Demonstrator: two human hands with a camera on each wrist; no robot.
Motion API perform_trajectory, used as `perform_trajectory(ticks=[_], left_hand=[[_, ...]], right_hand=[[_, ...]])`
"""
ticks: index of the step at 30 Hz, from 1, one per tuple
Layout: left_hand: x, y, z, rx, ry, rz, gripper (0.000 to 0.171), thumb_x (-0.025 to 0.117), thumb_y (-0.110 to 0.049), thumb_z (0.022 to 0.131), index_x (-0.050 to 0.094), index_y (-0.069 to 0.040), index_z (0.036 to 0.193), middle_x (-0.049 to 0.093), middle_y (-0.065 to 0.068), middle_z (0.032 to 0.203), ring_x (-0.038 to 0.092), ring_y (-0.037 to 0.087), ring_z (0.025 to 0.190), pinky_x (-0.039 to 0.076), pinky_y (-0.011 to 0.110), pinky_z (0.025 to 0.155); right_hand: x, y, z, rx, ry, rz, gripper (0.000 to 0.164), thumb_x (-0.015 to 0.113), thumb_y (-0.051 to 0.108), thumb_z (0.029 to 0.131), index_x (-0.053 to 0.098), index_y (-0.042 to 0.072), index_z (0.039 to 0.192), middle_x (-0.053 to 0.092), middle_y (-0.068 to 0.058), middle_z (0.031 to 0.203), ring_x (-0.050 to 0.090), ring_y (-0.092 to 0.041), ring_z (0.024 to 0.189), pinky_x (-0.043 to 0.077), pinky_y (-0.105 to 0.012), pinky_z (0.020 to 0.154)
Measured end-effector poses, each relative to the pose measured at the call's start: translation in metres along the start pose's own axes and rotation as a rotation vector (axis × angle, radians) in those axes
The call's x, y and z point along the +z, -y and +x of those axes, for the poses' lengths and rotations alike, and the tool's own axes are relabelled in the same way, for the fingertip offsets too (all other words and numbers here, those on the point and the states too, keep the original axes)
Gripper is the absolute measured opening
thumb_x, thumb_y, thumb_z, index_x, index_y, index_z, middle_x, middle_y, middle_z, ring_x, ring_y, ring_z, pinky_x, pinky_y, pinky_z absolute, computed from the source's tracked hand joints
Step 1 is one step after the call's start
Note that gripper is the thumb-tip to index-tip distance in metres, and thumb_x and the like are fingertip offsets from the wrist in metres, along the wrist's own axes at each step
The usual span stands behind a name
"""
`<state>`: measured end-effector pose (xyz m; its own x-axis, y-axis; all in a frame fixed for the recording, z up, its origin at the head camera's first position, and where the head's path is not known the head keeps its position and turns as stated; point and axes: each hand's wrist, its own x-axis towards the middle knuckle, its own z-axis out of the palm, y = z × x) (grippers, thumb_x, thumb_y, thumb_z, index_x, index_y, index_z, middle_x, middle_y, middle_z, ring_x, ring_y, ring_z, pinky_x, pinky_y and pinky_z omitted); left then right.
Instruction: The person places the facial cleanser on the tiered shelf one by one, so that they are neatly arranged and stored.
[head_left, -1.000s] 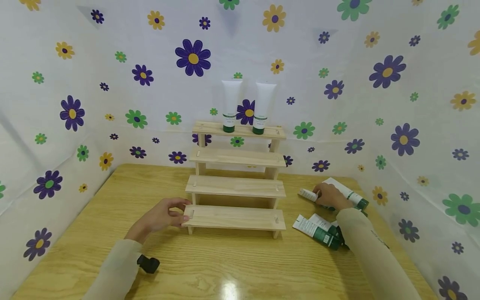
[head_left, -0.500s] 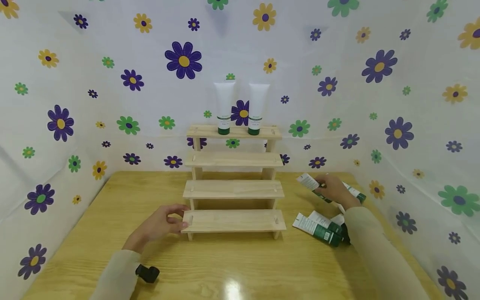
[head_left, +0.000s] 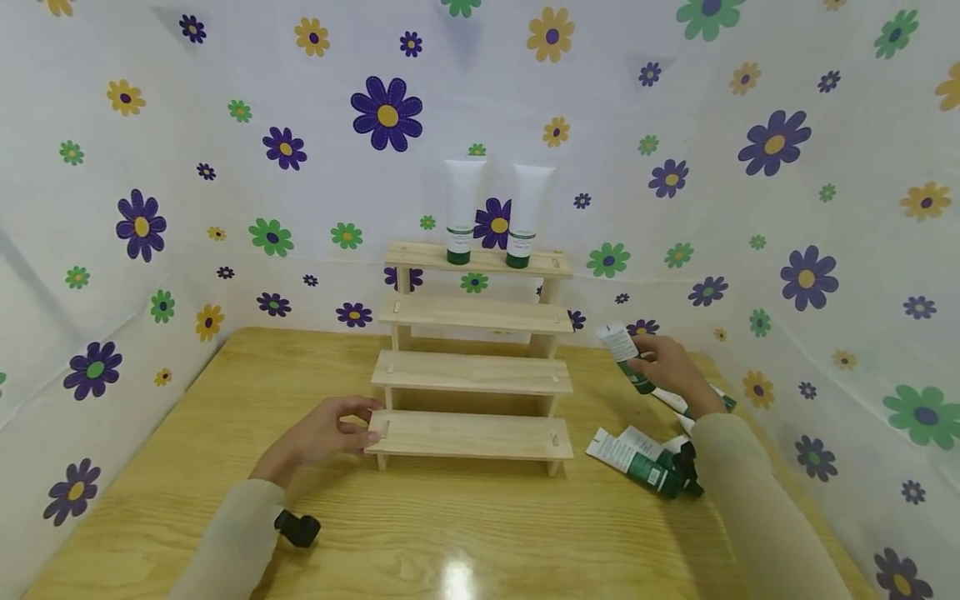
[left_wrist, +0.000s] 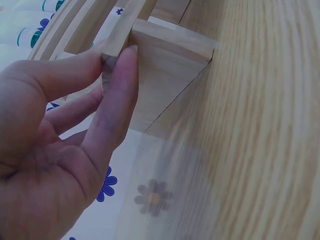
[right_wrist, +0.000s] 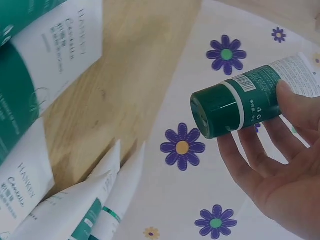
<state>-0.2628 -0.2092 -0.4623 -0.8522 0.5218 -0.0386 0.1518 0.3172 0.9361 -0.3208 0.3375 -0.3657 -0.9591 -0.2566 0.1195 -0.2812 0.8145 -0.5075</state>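
Two tubes (head_left: 491, 212) stand on the rack (head_left: 472, 375) your left hand (head_left: 322, 433) pinches; your right hand (head_left: 671, 367) grips a third tube (head_left: 622, 350), spare tubes (head_left: 641, 462) lying below it.

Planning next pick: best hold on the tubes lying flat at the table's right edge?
Take a lying tube by its round green cap end, hand coming from above: that end is thick and rigid, while the white crimped end tapers flat against the table. The neighbouring tubes touch it, leaving little room for side approach.
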Motion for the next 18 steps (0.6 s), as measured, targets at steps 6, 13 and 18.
perform_trajectory(ticks=[6, 13, 18], left_hand=[[0.0, -0.001, 0.0, -0.008, -0.009, -0.004, 0.062, 0.074, -0.021, 0.097, 0.047, 0.005, 0.146, 0.056, 0.028, 0.126, 0.073, 0.022, 0.1, 0.066, 0.04, 0.083], [-0.002, 0.001, 0.0, -0.013, -0.007, -0.002, 0.062, 0.075, -0.021, 0.096, 0.048, 0.005, 0.146, 0.056, 0.029, 0.127, 0.073, 0.025, 0.1, 0.066, 0.039, 0.083], [-0.001, 0.001, 0.0, -0.023, -0.013, 0.014, 0.063, 0.075, -0.023, 0.096, 0.049, 0.003, 0.146, 0.055, 0.028, 0.128, 0.072, 0.023, 0.099, 0.066, 0.039, 0.083]], right_hand=[[-0.006, 0.007, 0.004, 0.053, -0.014, 0.044, 0.042, 0.057, 0.008, 0.105, 0.051, -0.012, 0.142, 0.055, -0.037, 0.14, 0.058, -0.058, 0.123, 0.054, -0.067, 0.099], [-0.012, 0.018, 0.006, 0.087, -0.042, 0.075, 0.044, 0.056, 0.011, 0.106, 0.049, -0.008, 0.145, 0.057, -0.035, 0.14, 0.059, -0.053, 0.124, 0.05, -0.067, 0.104], [-0.016, 0.025, 0.006, 0.047, -0.095, 0.102, 0.042, 0.058, 0.01, 0.105, 0.052, -0.01, 0.141, 0.057, -0.037, 0.138, 0.06, -0.054, 0.121, 0.052, -0.066, 0.101]])
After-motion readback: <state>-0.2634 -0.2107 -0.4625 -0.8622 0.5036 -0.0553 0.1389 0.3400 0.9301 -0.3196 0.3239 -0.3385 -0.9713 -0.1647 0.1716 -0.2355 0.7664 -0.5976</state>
